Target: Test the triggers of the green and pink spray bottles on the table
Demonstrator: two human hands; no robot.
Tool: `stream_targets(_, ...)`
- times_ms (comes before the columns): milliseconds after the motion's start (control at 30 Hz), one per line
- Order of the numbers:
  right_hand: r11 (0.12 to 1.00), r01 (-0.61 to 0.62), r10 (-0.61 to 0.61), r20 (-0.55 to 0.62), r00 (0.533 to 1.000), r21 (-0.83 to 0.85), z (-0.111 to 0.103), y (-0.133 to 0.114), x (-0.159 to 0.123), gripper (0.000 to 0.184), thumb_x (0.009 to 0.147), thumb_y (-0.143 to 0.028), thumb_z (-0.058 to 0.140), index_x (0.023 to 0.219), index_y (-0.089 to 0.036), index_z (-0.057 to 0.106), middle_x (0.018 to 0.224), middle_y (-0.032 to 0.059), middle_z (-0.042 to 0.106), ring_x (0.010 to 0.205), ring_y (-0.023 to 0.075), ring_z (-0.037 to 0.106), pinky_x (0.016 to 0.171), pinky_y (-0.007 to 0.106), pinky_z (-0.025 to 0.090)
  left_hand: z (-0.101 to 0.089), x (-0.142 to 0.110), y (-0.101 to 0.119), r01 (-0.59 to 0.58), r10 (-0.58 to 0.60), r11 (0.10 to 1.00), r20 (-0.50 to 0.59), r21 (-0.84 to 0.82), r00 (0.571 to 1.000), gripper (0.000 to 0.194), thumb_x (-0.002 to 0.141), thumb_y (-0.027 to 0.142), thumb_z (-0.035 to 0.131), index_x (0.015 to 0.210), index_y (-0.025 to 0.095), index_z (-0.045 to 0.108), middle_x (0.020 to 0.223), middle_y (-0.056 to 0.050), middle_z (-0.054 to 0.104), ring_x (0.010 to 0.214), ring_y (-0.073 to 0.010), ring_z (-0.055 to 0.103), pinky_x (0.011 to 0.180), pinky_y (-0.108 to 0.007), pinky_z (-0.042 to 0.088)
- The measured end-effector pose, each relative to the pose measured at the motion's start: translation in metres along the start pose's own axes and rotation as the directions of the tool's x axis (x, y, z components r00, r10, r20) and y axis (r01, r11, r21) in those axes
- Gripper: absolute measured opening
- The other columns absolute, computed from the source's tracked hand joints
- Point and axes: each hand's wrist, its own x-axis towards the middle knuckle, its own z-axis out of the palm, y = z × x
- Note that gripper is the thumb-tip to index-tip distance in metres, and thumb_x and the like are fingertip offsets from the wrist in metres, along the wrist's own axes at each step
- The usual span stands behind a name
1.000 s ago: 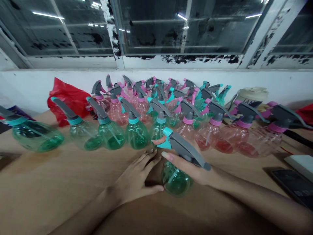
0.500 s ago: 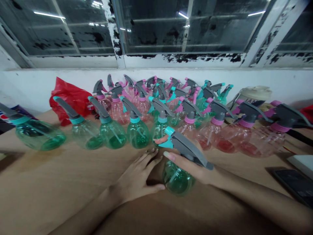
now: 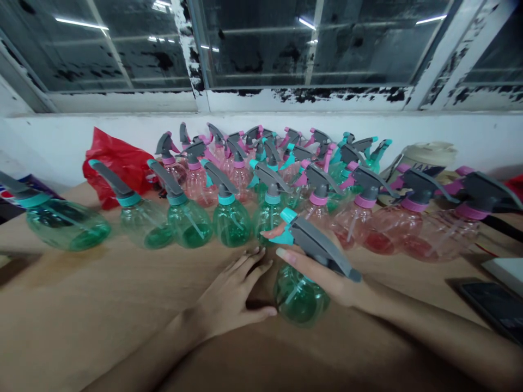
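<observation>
A green spray bottle (image 3: 302, 301) with a grey and turquoise trigger head stands on the table close in front of me. My right hand (image 3: 327, 277) is wrapped round its neck, one finger at the turquoise trigger. Some of that hand's fingers are hidden behind the spray head. My left hand (image 3: 232, 296) lies flat on the wood with its fingers spread, its thumb tip close to the bottle's base. Beyond the hands runs a row of spray bottles: green ones such as this bottle (image 3: 231, 223) to the left, pink ones such as this bottle (image 3: 378, 234) to the right.
Behind the front row crowd several more pink and green spray bottles (image 3: 199, 182). A crumpled red plastic bag (image 3: 116, 171) sits at the back left, a pale container (image 3: 431, 155) at the back right. On the right lies a dark phone (image 3: 496, 305). Windows line the wall.
My right hand and the green spray bottle have shifted very slightly to the right. The left hand stays flat in about the same place.
</observation>
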Motion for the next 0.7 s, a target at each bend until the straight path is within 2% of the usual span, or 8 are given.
stream_targets(233, 0.999, -0.026, 0.025, 0.013, 1.000, 0.028, 0.0014, 0.0015, -0.0007, 0.025, 0.086, -0.028, 0.060, 0.110, -0.026, 0.062, 0.071, -0.0032, 0.058, 0.060, 0.0124, 0.054, 0.058, 0.027, 0.045, 0.0008, -0.0019, 0.0002, 0.003, -0.004, 1.000, 0.014, 0.019, 1.000, 0.081, 0.082, 0.060, 0.058, 0.141, 0.011, 0.034, 0.144, -0.020, 0.038, 0.133, -0.0361, 0.034, 0.106, -0.053, 0.032)
stream_targets(567, 1.000, -0.026, 0.026, 0.006, 1.000, 0.005, 0.0008, 0.0055, -0.0031, 0.035, 0.085, -0.031, 0.059, 0.120, -0.026, 0.059, 0.071, -0.0025, 0.060, 0.059, 0.0137, 0.055, 0.058, 0.029, 0.047, -0.0019, -0.0014, 0.0020, -0.006, 0.005, 0.998, 0.013, 0.067, 1.000, 0.078, 0.083, 0.059, 0.057, 0.141, 0.012, 0.034, 0.144, -0.021, 0.038, 0.133, -0.0359, 0.035, 0.105, -0.053, 0.034)
stream_targets(700, 1.000, -0.030, 0.030, 0.013, 0.999, -0.001, -0.0006, 0.0050, -0.0027, 0.035, 0.084, -0.031, 0.060, 0.119, -0.025, 0.059, 0.072, -0.0020, 0.061, 0.061, 0.0144, 0.057, 0.059, 0.030, 0.048, -0.0027, -0.0003, 0.0012, -0.022, 0.023, 0.998, -0.010, 0.063, 1.000, 0.080, 0.083, 0.058, 0.058, 0.144, 0.017, 0.028, 0.144, -0.018, 0.038, 0.134, -0.0338, 0.034, 0.105, -0.052, 0.034)
